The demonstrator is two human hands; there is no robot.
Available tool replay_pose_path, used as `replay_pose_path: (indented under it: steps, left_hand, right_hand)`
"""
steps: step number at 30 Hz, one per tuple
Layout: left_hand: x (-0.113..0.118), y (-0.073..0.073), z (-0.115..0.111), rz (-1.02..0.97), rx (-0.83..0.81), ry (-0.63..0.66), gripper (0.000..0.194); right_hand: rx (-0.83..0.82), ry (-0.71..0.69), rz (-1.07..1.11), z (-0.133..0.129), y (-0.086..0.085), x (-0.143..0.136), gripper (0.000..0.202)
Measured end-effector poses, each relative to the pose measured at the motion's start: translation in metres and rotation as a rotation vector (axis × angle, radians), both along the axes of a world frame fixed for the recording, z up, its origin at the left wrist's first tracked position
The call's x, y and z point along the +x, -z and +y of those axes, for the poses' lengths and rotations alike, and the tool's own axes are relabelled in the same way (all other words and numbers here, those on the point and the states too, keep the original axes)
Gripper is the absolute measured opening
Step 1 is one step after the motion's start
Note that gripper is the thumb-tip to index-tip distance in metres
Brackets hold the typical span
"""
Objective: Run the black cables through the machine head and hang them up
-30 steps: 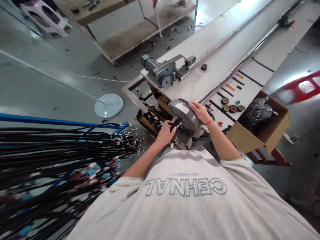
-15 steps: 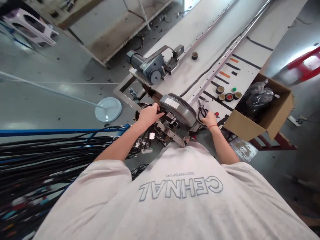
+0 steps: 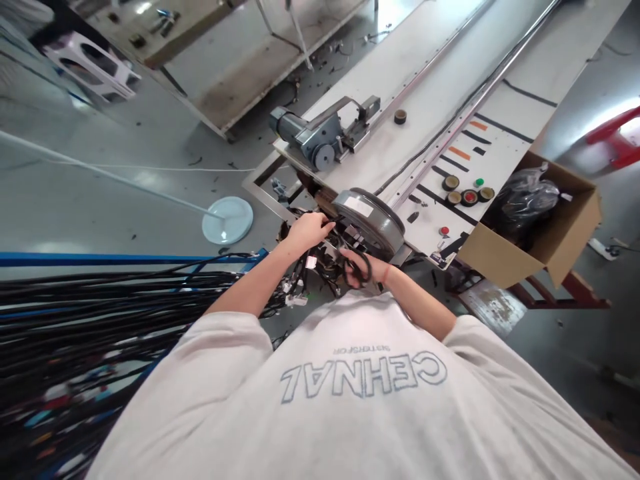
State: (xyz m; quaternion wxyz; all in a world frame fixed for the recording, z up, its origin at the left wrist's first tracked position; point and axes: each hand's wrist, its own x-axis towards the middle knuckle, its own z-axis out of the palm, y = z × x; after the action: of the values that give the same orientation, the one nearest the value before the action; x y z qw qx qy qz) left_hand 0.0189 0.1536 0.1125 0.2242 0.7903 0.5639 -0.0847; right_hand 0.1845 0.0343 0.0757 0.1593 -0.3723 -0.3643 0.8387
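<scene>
My right hand (image 3: 356,265) is closed around the black-handled scissors (image 3: 369,268), low in front of my shirt. Their blades point up and left toward my other hand and are hard to make out. My left hand (image 3: 310,230) is closed, thumb and fingers pinched, at a bundle of dark wires (image 3: 323,263) by the table's near end. What the pinch holds is largely hidden, though it looks like dark wire or tape. Just right of it sits a round grey drum (image 3: 373,219) with a white label.
A motor unit (image 3: 313,137) is mounted on the white table (image 3: 425,87). Tape rolls (image 3: 451,183) and a red button (image 3: 445,231) lie near an open cardboard box (image 3: 565,227) at right. Long black cables (image 3: 125,293) hang on a blue rack at left.
My right hand has picked up the scissors from the table corner and brought them left, close to my left hand. The left hand stays at the wires. The view has shifted slightly.
</scene>
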Motion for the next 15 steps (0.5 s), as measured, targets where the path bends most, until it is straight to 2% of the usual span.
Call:
replay_pose_path:
  steps: [3,5,7,9,11,13,15]
  left_hand:
    - [-0.001,0.008,0.003,0.053,-0.047,0.076,0.035]
    - [0.0,0.018,0.006,0.153,-0.066,0.101,0.038]
    - [0.001,0.028,0.008,0.238,-0.089,0.12,0.041]
    - [0.0,0.036,0.009,0.251,-0.108,0.173,0.042]
    - [-0.004,0.042,0.007,0.219,-0.086,0.226,0.041]
    - [-0.009,0.046,0.004,0.187,-0.043,0.228,0.041]
    - [-0.011,0.05,-0.002,0.188,-0.009,0.188,0.042]
  right_hand:
    - [0.232,0.113,-0.127,-0.032,-0.012,0.037,0.059]
    - [0.351,0.338,-0.378,-0.047,-0.011,0.073,0.057]
    - [0.381,0.533,-0.766,-0.044,0.0,0.108,0.052]
    - [0.37,0.582,-1.114,-0.029,0.016,0.136,0.04]
    - [0.426,0.629,-1.326,-0.016,0.026,0.149,0.03]
    - [0.531,0.747,-1.335,-0.016,0.027,0.144,0.027]
    - [0.568,0.767,-1.098,-0.026,0.025,0.12,0.027]
